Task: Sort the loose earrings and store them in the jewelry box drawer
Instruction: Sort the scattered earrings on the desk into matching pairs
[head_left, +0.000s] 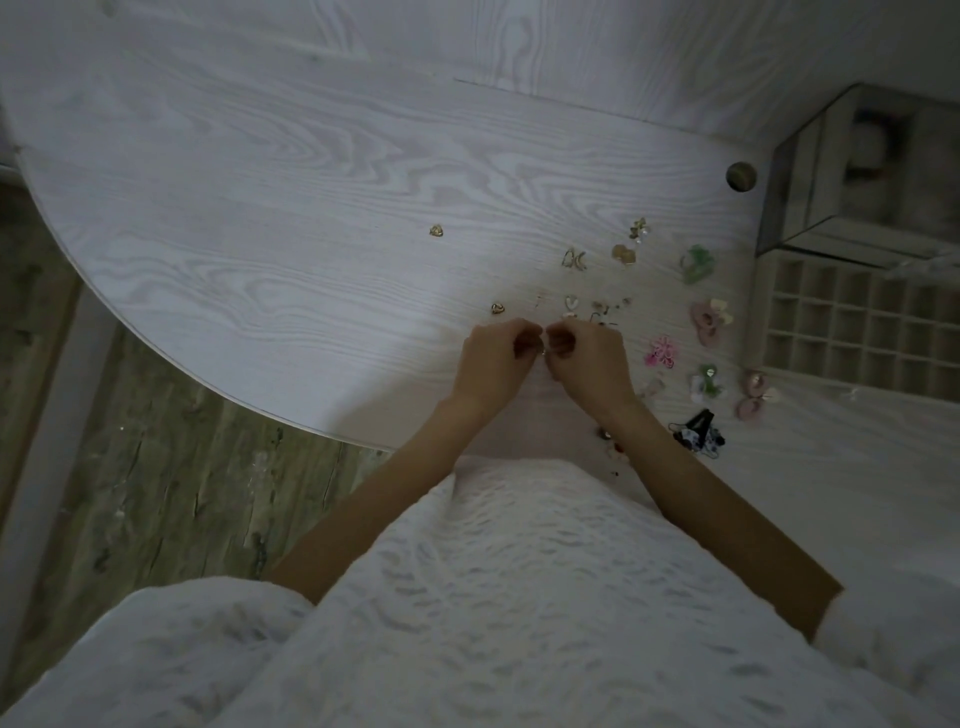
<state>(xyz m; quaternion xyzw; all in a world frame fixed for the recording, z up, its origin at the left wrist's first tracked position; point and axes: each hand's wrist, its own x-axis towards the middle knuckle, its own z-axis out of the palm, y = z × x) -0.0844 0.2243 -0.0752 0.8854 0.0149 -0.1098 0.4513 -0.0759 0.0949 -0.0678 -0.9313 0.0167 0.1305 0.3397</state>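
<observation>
White table (260, 182) | both hands' fingers (524, 340) pinching small earring (543, 352)

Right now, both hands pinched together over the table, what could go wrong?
1. The left hand and right hand pinch one tiny metallic piece between fingertips; it could slip and be hard to find on the pale wood-grain table.
2. Small studs lie by the right forearm near the table edge; a forearm sweep might knock them onto the floor.
3. The gold heart earring sits far from its likely match, so it may be overlooked.
</observation>
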